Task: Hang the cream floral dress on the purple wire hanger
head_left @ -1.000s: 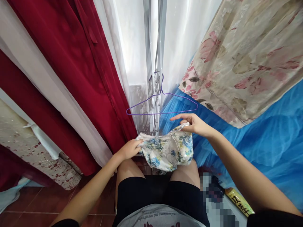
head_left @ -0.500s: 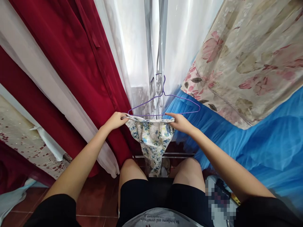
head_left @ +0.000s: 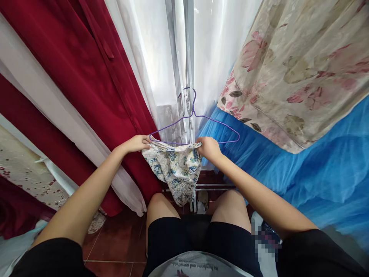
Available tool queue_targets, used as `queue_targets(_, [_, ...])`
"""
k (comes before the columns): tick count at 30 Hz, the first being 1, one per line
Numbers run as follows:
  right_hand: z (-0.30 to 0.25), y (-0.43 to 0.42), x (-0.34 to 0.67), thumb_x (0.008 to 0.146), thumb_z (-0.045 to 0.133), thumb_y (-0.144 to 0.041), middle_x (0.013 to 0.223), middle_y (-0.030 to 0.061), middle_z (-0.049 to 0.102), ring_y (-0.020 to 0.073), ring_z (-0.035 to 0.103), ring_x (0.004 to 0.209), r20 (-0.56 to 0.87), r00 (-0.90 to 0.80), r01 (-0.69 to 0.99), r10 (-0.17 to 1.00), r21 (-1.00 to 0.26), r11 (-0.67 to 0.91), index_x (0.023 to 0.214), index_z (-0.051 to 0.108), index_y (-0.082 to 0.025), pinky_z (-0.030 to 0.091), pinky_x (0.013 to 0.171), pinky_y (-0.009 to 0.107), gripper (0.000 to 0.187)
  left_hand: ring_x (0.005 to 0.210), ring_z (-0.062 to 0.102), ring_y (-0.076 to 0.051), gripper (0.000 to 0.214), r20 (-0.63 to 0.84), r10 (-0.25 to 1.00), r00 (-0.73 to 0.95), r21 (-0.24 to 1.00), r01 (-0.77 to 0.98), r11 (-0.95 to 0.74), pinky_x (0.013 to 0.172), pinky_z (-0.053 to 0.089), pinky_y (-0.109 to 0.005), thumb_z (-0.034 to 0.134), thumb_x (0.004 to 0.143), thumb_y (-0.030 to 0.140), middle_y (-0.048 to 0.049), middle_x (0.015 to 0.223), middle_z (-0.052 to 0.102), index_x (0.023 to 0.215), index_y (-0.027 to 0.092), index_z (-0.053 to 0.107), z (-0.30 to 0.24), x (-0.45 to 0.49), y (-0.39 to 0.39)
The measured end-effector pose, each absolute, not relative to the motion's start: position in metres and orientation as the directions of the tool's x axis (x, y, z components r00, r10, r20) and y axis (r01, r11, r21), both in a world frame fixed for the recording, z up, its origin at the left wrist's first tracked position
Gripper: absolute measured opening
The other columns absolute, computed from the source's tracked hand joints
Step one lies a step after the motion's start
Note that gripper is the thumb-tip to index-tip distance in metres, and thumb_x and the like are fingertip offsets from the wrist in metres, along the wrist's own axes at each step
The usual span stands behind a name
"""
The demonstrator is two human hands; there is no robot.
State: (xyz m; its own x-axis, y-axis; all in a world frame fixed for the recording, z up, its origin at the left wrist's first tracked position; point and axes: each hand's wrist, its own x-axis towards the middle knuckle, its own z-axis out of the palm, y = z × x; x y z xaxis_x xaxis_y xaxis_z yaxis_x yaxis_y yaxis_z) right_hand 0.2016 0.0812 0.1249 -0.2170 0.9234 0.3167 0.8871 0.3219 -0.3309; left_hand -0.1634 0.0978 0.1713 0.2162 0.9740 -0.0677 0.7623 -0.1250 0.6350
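A white garment with a blue and yellow floral print (head_left: pixel 175 165) hangs down in front of my knees, its top edge stretched between both hands. My left hand (head_left: pixel 137 144) pinches the left corner of that edge, close to the left end of a purple hanger (head_left: pixel 215 119). At the opposite corner, my right hand (head_left: pixel 210 148) grips the edge with curled fingers. The hanger's lower bar runs just along the garment's top edge. Its hook is up by some grey straps (head_left: pixel 188 57). Whether the garment is fastened to the hanger, I cannot tell.
Red cloth (head_left: pixel 95 73) and white cloth (head_left: pixel 213 50) hang ahead and to the left. On the right, a beige floral cloth (head_left: pixel 291 88) overlaps blue tulle (head_left: pixel 325 173). Below are a metal bar (head_left: pixel 213 187) and a red tiled floor (head_left: pixel 118 234).
Both hands have moved slightly left with the garment, the right hand more. Its top edge is less taut and its lower end has risen. The hanger has shifted a little left in view.
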Motion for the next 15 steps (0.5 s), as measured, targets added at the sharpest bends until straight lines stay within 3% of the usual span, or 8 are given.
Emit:
queue_targets(3, [0.129, 0.08, 0.2, 0.084, 0.058, -0.021, 0.094, 0.0134, 0.08, 0.0303, 0.074, 0.092, 0.309, -0.231, 0.897, 0.922, -0.3, 0.325, 0.1, 0.081, -0.021, 0.045, 0.072, 0.031, 0.029, 0.108, 0.073, -0.031, 0.051, 0.12, 0.964, 0.238, 0.529, 0.806, -0.265, 0.098, 0.057, -0.038, 0.07, 0.062, 0.03, -0.0069, 0.114, 0.078, 0.113, 0.02, 0.072, 0.191, -0.158, 0.087])
queue_targets(6, [0.131, 0.077, 0.199, 0.083, 0.058, -0.021, 0.094, 0.0131, 0.08, 0.0294, 0.074, 0.092, 0.306, -0.24, 0.893, 0.921, -0.303, 0.333, 0.098, 0.081, -0.021, 0.044, 0.072, 0.03, 0.027, 0.117, 0.07, -0.032, 0.062, 0.291, 0.91, 0.295, 0.343, 0.856, -0.387, 0.105, 0.053, -0.04, 0.066, 0.068, 0.027, -0.0084, 0.126, 0.074, 0.13, 0.02, 0.065, 0.217, -0.137, 0.074])
queue_targets(10, [0.125, 0.065, 0.197, 0.084, 0.059, -0.026, 0.092, 0.0106, 0.081, 0.0288, 0.074, 0.089, 0.327, -0.198, 0.885, 0.924, -0.345, 0.312, 0.095, 0.08, -0.024, 0.043, 0.07, 0.03, 0.024, 0.1, 0.073, -0.026, 0.053, 0.418, 0.802, 0.427, 0.232, 0.803, -0.548, 0.093, 0.055, -0.036, 0.06, 0.078, 0.022, -0.0067, 0.117, 0.075, 0.131, 0.021, 0.066, 0.234, -0.089, 0.065])
queue_targets(15, [0.116, 0.049, 0.206, 0.086, 0.058, -0.026, 0.094, 0.0083, 0.082, 0.0281, 0.075, 0.089, 0.32, -0.199, 0.884, 0.926, -0.349, 0.311, 0.101, 0.08, -0.026, 0.043, 0.071, 0.03, 0.028, 0.068, 0.06, -0.015, 0.026, 0.495, 0.75, 0.439, 0.354, 0.686, -0.635, 0.067, 0.049, -0.027, 0.061, 0.082, 0.024, -0.0015, 0.085, 0.071, 0.106, 0.018, 0.071, 0.217, -0.049, 0.08])
